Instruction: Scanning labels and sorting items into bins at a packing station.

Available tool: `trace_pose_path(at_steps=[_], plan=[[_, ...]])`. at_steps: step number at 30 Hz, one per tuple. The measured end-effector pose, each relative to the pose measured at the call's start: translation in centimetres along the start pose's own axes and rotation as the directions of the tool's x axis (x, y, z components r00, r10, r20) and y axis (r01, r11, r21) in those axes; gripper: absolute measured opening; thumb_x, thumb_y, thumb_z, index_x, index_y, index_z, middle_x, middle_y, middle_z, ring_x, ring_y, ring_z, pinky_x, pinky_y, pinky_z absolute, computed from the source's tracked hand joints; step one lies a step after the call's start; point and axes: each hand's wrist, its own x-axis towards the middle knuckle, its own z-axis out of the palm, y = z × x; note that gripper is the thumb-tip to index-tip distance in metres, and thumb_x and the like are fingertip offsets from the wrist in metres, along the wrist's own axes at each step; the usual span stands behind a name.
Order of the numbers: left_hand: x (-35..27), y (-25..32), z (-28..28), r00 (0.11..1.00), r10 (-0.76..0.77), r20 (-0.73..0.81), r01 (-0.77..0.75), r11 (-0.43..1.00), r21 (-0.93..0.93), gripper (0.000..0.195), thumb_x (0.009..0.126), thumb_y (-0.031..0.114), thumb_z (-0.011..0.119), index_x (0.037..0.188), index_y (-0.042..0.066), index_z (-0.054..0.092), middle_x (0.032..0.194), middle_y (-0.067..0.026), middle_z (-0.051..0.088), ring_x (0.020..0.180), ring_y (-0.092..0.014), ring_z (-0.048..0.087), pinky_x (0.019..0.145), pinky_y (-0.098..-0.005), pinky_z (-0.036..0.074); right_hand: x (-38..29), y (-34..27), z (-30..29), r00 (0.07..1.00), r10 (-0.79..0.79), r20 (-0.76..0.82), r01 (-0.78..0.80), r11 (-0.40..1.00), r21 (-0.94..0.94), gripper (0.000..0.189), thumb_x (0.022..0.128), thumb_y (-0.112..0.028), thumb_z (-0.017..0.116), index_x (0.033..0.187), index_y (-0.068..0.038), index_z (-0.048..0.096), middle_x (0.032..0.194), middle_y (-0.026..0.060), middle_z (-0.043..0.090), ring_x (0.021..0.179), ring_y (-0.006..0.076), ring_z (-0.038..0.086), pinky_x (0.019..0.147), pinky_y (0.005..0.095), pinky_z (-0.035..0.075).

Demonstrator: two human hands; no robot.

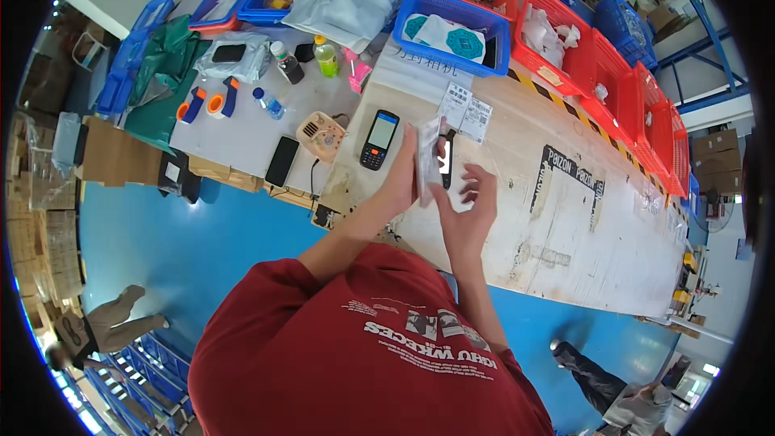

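My left hand (pixel 402 177) grips a thin, flat, whitish packet (pixel 428 160) that stands nearly on edge above the table; its contents cannot be made out. Beside its lower edge is my right hand (pixel 472 203), fingers apart and curled, the thumb at or very near the packet. Partly hidden behind the packet lies a black device with a lit screen (pixel 447 163). A handheld barcode terminal (pixel 379 139) with a keypad rests left of my left hand. Two printed paper labels, one upper (pixel 455 100) and one lower (pixel 476 120), lie beyond the packet.
A blue basket (pixel 451 60) of printed packs stands at the back, and red baskets (pixel 554 42) line the far edge. On the left side table (pixel 242 115) are a black phone (pixel 281 160), a cream-coloured device (pixel 321 136), bottles (pixel 326 56) and tape dispensers (pixel 222 98). Two people are behind.
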Motion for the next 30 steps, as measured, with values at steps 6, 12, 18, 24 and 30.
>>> trace_pose_path(at_steps=[6, 12, 18, 24, 30], plan=[[0.3, -0.7, 1.9, 0.937, 0.176, -0.303, -0.005, 0.871, 0.491, 0.060, 0.110, 0.046, 0.041, 0.154, 0.005, 0.043, 0.129, -0.0094, 0.064, 0.117, -0.022, 0.061, 0.103, -0.0351, 0.047, 0.3, 3.7, 1.1, 0.948, 0.197, 0.251, -0.304, 0.793, 0.527, 0.039, 0.102, -0.015, 0.065, 0.135, 0.004, 0.057, 0.123, 0.0102, 0.068, 0.103, 0.0152, 0.066, 0.087, 0.0306, 0.054], [-0.6, 2.4, 1.8, 0.971, -0.164, -0.174, 0.232, 0.822, 0.521, 0.060, 0.105, 0.037, 0.049, 0.155, 0.005, 0.041, 0.135, -0.0128, 0.061, 0.120, -0.024, 0.062, 0.105, -0.0374, 0.048, 1.0, 3.5, -1.8, 0.795, 0.275, 0.541, -0.607, 0.357, 0.710, 0.044, 0.104, -0.012, 0.059, 0.145, 0.002, 0.051, 0.127, 0.0101, 0.067, 0.111, 0.0171, 0.067, 0.094, 0.0328, 0.055], [0.7, 1.6, 1.4, 0.985, -0.113, 0.134, 0.114, 0.993, -0.004, 0.070, 0.098, 0.033, 0.051, 0.159, 0.004, 0.034, 0.149, -0.0189, 0.053, 0.132, -0.033, 0.057, 0.109, -0.0448, 0.047, 1.5, 1.9, -2.4, 0.756, 0.260, 0.601, -0.653, 0.371, 0.660, 0.044, 0.104, -0.010, 0.058, 0.145, 0.002, 0.049, 0.123, 0.0099, 0.069, 0.108, 0.0174, 0.068, 0.094, 0.0326, 0.056], [0.3, 0.4, 3.5, 0.980, 0.196, -0.043, -0.181, 0.957, 0.228, 0.076, 0.098, 0.042, 0.051, 0.159, 0.002, 0.029, 0.156, -0.0222, 0.043, 0.144, -0.036, 0.044, 0.116, -0.0507, 0.040, 1.5, 4.6, -2.6, 0.837, 0.407, 0.365, -0.515, 0.362, 0.777, 0.029, 0.101, -0.010, 0.063, 0.127, 0.003, 0.061, 0.108, 0.0053, 0.071, 0.099, 0.0139, 0.067, 0.088, 0.0276, 0.053], [-1.8, 1.3, 1.3, 0.925, -0.327, 0.194, 0.367, 0.900, -0.234, 0.085, 0.102, 0.064, 0.043, 0.162, 0.005, 0.026, 0.164, -0.0269, 0.029, 0.149, -0.046, 0.035, 0.118, -0.0631, 0.034, 5.9, 2.1, -10.6, 0.941, 0.169, 0.292, -0.310, 0.775, 0.550, 0.029, 0.098, -0.005, 0.063, 0.125, 0.004, 0.066, 0.103, 0.0061, 0.071, 0.095, 0.0113, 0.065, 0.084, 0.0264, 0.052]])
